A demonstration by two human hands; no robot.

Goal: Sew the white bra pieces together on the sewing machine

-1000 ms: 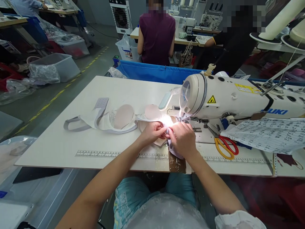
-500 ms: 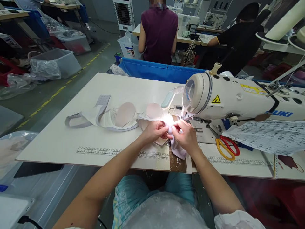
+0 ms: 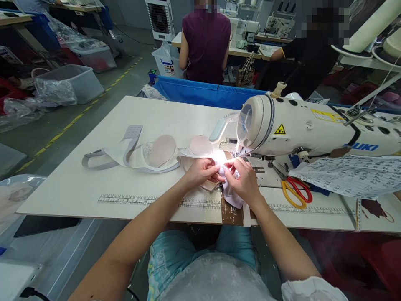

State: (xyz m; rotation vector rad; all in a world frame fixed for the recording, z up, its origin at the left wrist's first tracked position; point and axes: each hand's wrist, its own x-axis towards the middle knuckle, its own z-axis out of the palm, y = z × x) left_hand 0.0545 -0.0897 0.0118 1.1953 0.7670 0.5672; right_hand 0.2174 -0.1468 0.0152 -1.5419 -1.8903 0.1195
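Observation:
A pale bra lies across the white table, its cups up and its strap trailing left. My left hand and my right hand meet just in front of the needle of the white sewing machine. Both pinch a small piece of light fabric at the bra's right end, under the machine's bright lamp. The fingertips are partly washed out by the glare.
Scissors with red and yellow handles lie right of my hands, beside a printed paper sheet. A ruler strip runs along the table's front edge. Two people sit at benches behind a blue cloth bin. Plastic crates stand on the left floor.
My hands stay at the needle, and the fingers shift slightly on the fabric. The view has swayed a little.

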